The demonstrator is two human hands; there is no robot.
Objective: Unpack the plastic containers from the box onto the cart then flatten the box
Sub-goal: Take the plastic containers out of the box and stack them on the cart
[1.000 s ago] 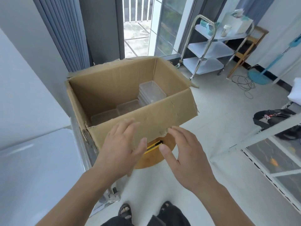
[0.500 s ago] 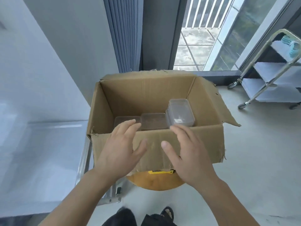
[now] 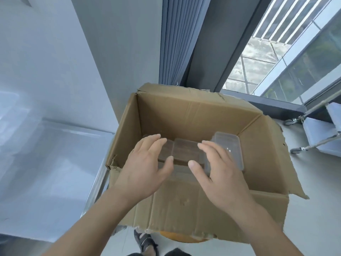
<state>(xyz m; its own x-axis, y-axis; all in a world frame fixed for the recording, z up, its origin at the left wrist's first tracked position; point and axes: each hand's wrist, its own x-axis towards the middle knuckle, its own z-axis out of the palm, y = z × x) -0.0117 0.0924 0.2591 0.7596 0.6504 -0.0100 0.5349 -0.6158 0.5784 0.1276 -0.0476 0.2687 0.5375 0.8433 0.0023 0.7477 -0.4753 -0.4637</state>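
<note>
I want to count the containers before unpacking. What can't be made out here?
Head view:
1. Containers: left hand and right hand cover some; count unclear.
2. Wheeled shelves: cut off by right edge.
3. Whatever is under the box: hidden by it.

My left hand (image 3: 145, 172) and right hand (image 3: 219, 174) covered parts of the containers (image 3: 184, 149); the cart (image 3: 318, 134) ran off the right edge.
</note>
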